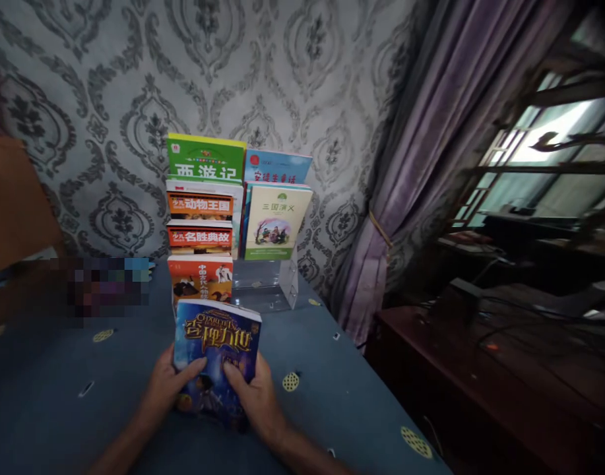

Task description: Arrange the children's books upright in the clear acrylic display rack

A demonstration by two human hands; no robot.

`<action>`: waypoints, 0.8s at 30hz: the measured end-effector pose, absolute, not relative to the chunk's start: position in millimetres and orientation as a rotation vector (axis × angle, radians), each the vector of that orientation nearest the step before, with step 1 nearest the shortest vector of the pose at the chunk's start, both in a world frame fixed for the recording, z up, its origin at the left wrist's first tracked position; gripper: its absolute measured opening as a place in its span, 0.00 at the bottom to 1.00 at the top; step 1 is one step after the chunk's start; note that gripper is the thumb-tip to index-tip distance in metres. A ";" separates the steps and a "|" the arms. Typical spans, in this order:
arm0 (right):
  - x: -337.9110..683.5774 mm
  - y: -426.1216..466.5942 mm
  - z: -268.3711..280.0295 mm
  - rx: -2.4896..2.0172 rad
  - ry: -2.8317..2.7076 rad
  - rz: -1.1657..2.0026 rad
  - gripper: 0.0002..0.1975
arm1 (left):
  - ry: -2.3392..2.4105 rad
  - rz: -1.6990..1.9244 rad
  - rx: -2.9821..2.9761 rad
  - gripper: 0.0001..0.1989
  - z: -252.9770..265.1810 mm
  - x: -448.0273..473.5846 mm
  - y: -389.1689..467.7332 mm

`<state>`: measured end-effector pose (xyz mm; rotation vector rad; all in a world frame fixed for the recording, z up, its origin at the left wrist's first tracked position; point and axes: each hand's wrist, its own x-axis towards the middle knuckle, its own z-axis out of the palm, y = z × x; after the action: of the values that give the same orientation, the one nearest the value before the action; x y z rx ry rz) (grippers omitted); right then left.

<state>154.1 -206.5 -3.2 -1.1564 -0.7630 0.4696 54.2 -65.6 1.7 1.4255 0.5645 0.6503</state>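
Observation:
A blue paperback book (213, 389) with gold lettering is held between my two hands, its cover facing me. My left hand (171, 379) grips its left edge, thumb on the cover. On the right edge, my right hand (255, 389) grips it the same way. Just beyond stands a clear tiered book rack (287, 284). Its left column bears a green book (206, 155), orange-and-white books (200, 241) and a red-orange book (202, 274). In the right column are a light blue book (277, 165) and a cream book (277, 221). The blue book partly covers the rack's lower left.
The rack stands on a table with a blue patterned cloth (119, 376), against a patterned wall (193, 72). At the left lies a pixelated item (107, 284), near a brown object (15, 204). A purple curtain (411, 158) and a dark red cabinet (460, 382) are at right.

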 end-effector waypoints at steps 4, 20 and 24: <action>160.0 -206.6 -11.1 -1.206 -0.790 0.477 0.25 | 0.508 0.547 1.342 0.29 -1.2 53.1 -62.7; 166.9 -213.0 -9.0 -1.298 -0.856 0.473 0.21 | 0.730 0.441 1.393 0.28 -2.7 46.9 -64.7; 165.9 -214.1 -9.0 -1.368 -0.911 0.451 0.20 | 0.779 0.468 1.332 0.29 1.9 47.3 -65.8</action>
<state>165.9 -214.1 -9.0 -1.3685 -0.9111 0.4508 47.3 -65.8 1.9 1.3315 0.7788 0.4680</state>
